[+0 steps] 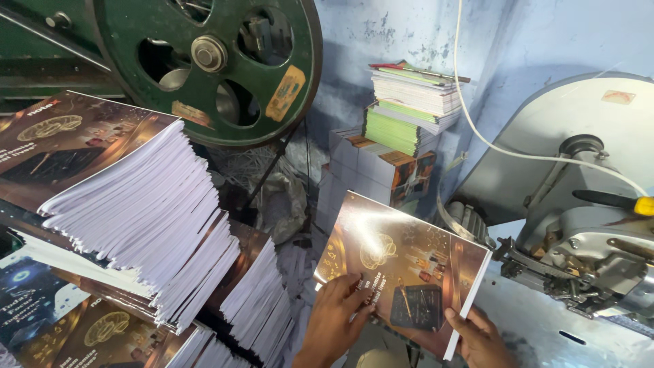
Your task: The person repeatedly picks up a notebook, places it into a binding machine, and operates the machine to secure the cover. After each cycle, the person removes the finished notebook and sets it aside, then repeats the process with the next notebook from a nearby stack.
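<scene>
Head view, looking down: both hands hold one glossy brown booklet [403, 272] low in the centre, tilted, cover facing up w/ light glare across its top half. Left hand [337, 315] grips the booklet's lower left edge, thumb on the cover and fingers curled under it. Right hand [479, 335] grips the lower right corner by the white page edges, thumb on top, rest of the fingers hidden behind the pages. Booklet sits above a grey metal table [531, 320], just left of a grey stitching machine [586, 252] w/ a big pale round guard behind it; a white cable [477, 129] runs down the blue wall [531, 41] to that machine, and a yellow-handled tool [630, 202] rests on top of it. To the left, well apart from the hands, a tall leaning stack of same-cover booklets [129, 204] fans out w/ white page edges showing, more stacks [252, 293] lower down beside it. Behind that, top left, a large dark green flywheel [208, 61]. At the back by the wall, a pile of green-and-white books [409, 109] sits on top of wrapped bundles [375, 170]. Paper scraps [296, 266] litter the gap between the stacks and the booklet.
</scene>
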